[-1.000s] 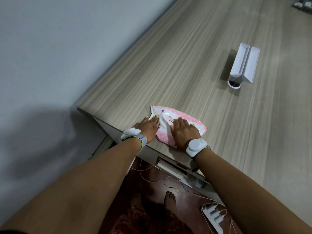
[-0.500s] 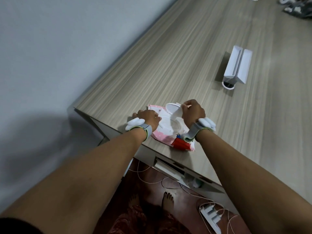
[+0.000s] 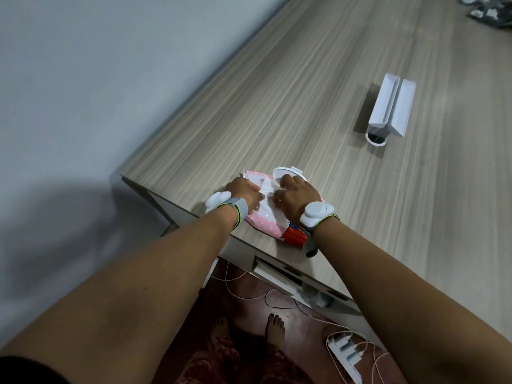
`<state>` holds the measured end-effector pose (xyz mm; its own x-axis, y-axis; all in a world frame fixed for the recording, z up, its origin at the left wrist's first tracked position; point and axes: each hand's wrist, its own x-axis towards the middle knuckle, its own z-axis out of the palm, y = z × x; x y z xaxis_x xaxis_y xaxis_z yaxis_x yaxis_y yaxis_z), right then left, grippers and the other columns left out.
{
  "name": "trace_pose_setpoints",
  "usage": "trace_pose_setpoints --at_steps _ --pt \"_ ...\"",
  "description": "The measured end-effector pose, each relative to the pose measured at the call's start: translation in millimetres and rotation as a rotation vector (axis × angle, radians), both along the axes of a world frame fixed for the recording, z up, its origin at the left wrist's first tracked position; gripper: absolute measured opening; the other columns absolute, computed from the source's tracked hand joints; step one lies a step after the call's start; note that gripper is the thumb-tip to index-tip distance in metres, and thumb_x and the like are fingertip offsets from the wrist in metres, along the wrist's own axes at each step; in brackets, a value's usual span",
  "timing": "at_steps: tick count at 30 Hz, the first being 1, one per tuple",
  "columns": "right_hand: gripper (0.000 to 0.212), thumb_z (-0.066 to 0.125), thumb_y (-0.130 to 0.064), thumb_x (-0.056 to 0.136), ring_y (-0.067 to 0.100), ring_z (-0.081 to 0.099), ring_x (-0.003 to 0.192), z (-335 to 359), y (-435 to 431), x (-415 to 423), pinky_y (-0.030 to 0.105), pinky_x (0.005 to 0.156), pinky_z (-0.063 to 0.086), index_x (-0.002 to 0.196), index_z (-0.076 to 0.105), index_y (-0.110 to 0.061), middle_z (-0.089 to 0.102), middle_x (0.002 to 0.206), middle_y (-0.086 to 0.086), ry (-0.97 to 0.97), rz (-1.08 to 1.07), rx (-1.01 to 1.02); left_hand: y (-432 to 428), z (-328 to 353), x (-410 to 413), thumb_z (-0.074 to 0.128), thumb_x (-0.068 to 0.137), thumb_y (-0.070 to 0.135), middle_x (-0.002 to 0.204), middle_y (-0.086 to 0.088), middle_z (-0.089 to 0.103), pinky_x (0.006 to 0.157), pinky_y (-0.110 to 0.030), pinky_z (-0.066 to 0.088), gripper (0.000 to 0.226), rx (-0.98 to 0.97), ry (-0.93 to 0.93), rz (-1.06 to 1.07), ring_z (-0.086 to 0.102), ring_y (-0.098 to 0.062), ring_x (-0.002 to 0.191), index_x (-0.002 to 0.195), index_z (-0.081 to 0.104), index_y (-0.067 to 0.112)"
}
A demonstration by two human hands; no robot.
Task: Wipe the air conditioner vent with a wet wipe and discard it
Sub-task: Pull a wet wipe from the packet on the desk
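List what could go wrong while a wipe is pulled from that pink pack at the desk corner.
1. The pink wet-wipe pack lies near the front edge of the wooden desk. If the left hand's grip on it slips, a hard tug might drag it off toward the white power strip on the floor.
2. The right hand digs at the opening beside the raised white flip lid; several wipes may come out together, or one may tear.

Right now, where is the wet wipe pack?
In the head view, the wet wipe pack lies on the desk by its near left corner, under the left hand and right hand, nearer than the white stand.
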<state>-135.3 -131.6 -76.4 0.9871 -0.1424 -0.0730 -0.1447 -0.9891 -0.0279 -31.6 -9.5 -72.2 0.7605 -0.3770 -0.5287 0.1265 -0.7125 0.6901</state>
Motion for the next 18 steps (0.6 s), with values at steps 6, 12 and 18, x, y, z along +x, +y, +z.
trace_pose_setpoints --at_steps 6,12,18 --pt "0.021 0.047 -0.023 0.09 0.033 0.054 0.096 6 1 2 0.038 0.078 0.046 0.098 0.061 -0.009 0.057 0.107 0.012 -0.058 -0.09 0.105 2 2 2 0.075 0.078 0.016 0.069 -0.007 0.07 0.057 -0.028 0.057 0.013 -0.033 0.066 0.039 0.066 -0.019 0.058 0.082 0.063 0.019" --pt "0.006 0.047 -0.022 0.089 0.024 0.061 0.075 21 2 4 0.028 0.062 0.045 0.085 0.05 -0.022 0.065 0.079 0.002 -0.32 -0.611 0.83 4 6 0 0.071 0.082 0.011 0.064 -0.008 0.063 0.05 -0.025 0.05 0.014 -0.077 0.152 0.067 0.057 -0.017 0.048 0.082 0.057 0.016" --pt "0.008 0.047 -0.016 0.092 0.021 0.055 0.067 32 -1 0 0.035 0.068 0.047 0.087 0.052 -0.015 0.059 0.07 0.002 -0.356 -0.757 1.097 2 8 -1 0.068 0.083 0.003 0.066 -0.012 0.059 0.048 -0.026 0.042 0.015 -0.113 0.209 0.093 0.052 -0.022 0.048 0.084 0.056 0.012"
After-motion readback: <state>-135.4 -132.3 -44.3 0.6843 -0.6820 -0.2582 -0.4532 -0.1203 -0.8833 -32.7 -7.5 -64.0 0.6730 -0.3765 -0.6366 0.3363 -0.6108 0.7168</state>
